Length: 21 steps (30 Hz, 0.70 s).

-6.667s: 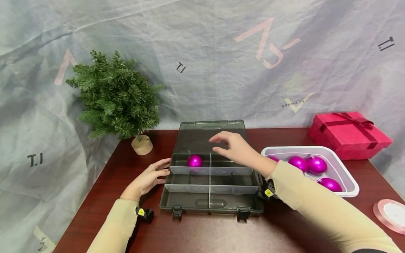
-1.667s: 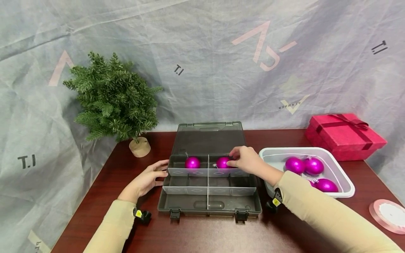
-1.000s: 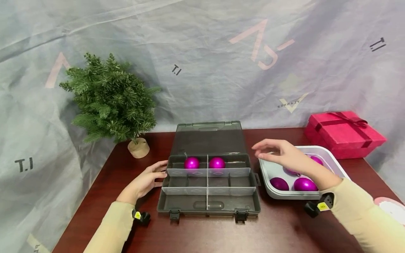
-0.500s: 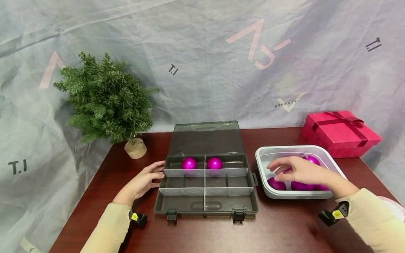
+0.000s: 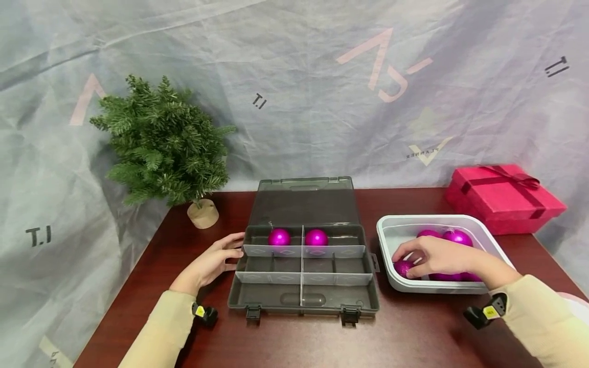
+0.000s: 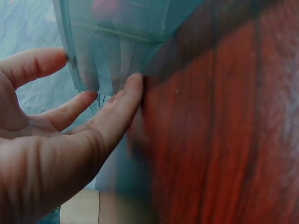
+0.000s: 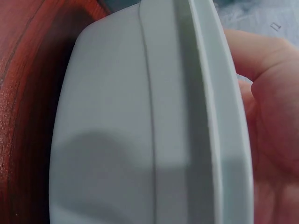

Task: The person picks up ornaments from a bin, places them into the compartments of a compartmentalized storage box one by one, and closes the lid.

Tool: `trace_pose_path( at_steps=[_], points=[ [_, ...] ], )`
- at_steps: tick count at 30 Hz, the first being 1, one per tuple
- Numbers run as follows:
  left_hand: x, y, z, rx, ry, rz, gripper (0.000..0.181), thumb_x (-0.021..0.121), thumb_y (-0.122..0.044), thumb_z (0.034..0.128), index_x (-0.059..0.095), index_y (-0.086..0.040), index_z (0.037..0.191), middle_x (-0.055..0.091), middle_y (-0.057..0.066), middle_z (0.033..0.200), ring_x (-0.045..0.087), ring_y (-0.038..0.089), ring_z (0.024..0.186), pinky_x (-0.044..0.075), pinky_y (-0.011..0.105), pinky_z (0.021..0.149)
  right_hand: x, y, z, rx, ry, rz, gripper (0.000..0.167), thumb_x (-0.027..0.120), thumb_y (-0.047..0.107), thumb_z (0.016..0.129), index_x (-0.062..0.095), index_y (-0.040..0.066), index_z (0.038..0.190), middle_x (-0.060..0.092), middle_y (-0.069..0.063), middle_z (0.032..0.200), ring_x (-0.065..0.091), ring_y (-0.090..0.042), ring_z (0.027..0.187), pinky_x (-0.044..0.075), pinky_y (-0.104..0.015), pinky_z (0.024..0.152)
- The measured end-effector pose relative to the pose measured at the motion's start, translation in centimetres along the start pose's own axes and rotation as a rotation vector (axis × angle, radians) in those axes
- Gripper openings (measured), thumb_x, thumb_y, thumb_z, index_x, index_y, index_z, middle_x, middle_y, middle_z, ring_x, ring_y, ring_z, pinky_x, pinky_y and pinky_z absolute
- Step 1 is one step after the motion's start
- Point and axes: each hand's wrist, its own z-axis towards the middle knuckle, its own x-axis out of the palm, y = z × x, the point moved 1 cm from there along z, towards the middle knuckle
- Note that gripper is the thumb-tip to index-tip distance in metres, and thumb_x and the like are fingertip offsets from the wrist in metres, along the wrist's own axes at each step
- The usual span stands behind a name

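My right hand (image 5: pixel 442 258) reaches into a white tub (image 5: pixel 391 225), thumb and fingers around a glittery magenta bauble (image 5: pixel 403 268) in the near left corner. In the right wrist view the tub wall (image 7: pixel 107 112) hides the fingertips. A dark translucent divided box (image 5: pixel 267 296) lies with its lid (image 5: pixel 303 204) back. Two shiny magenta baubles, a left one (image 5: pixel 279 237) and a right one (image 5: pixel 316 237), sit in its two back compartments. Fingertips of my left hand (image 5: pixel 209 263) touch the box's left side, gripping nothing; the left wrist view shows them against the wall (image 6: pixel 117 42).
More magenta baubles (image 5: pixel 457 236) lie in the tub, partly behind the right hand. A red gift box (image 5: pixel 506 199) stands behind the tub. At the back left is a small artificial fir tree (image 5: pixel 165 143). A pink ribbon spool (image 5: pixel 577 309) peeks out at the right edge.
My right hand has let go of a shiny bauble in the back right compartment, moved right into the tub and closed its fingers around the glittery bauble. The left hand stays at the box.
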Motion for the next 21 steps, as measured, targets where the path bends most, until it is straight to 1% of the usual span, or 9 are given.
trace_pose_path(
  at_steps=[6,8,13,16,18,21],
  points=[
    [0.1,0.1,0.4,0.005,0.001,0.012,0.066,0.051,-0.003,0.1002,0.024,-0.002,0.160,0.026,0.027,0.160,0.047,0.035,0.125,0.040,0.057,0.102,0.1,-0.4,-0.6,0.021,-0.065,0.055,0.029,0.078,0.017,0.091,0.070,0.009,0.117,0.072,0.002,0.106,0.070,-0.016,0.097,0.057,-0.030,0.081],
    [0.1,0.0,0.4,0.011,0.004,0.012,0.066,0.051,-0.003,0.1004,0.024,-0.002,0.160,0.026,0.028,0.160,0.046,0.036,0.126,0.040,0.057,0.102,-0.1,-0.5,-0.8,0.024,-0.107,0.040,0.029,0.078,0.018,0.091,0.070,0.010,0.118,0.072,0.002,0.108,0.069,-0.014,0.098,0.056,-0.029,0.081],
    [0.1,0.1,0.2,0.012,-0.004,0.002,0.067,0.051,-0.003,0.0999,0.023,-0.001,0.160,0.024,0.028,0.161,0.042,0.038,0.130,0.039,0.057,0.103,-1.1,-0.4,-1.3,0.002,-0.231,-0.050,0.030,0.077,0.016,0.092,0.071,0.014,0.120,0.072,0.004,0.111,0.067,-0.010,0.097,0.054,-0.029,0.082],
    [0.0,0.2,0.1,0.015,-0.005,0.006,0.068,0.051,-0.004,0.0997,0.022,-0.001,0.161,0.024,0.028,0.161,0.042,0.037,0.129,0.040,0.055,0.102,-1.7,0.1,-1.3,0.006,-0.298,-0.034,0.031,0.077,0.014,0.092,0.071,0.015,0.122,0.073,0.004,0.111,0.067,-0.009,0.098,0.054,-0.028,0.080],
    [0.0,0.2,0.1,0.017,-0.007,0.006,0.068,0.051,-0.003,0.0991,0.022,0.000,0.161,0.025,0.028,0.160,0.043,0.036,0.126,0.040,0.054,0.102,-2.0,0.4,-1.2,0.007,-0.340,-0.022,0.031,0.076,0.013,0.092,0.071,0.016,0.122,0.073,0.004,0.110,0.067,-0.009,0.098,0.053,-0.025,0.079],
    [0.0,0.4,0.0,0.022,-0.004,0.014,0.069,0.051,-0.003,0.0984,0.022,-0.001,0.161,0.026,0.027,0.160,0.042,0.034,0.126,0.041,0.052,0.101,-2.4,1.3,-0.9,-0.003,-0.395,0.006,0.032,0.075,0.010,0.092,0.070,0.014,0.123,0.074,0.001,0.111,0.068,-0.009,0.101,0.051,-0.022,0.082]
  ],
)
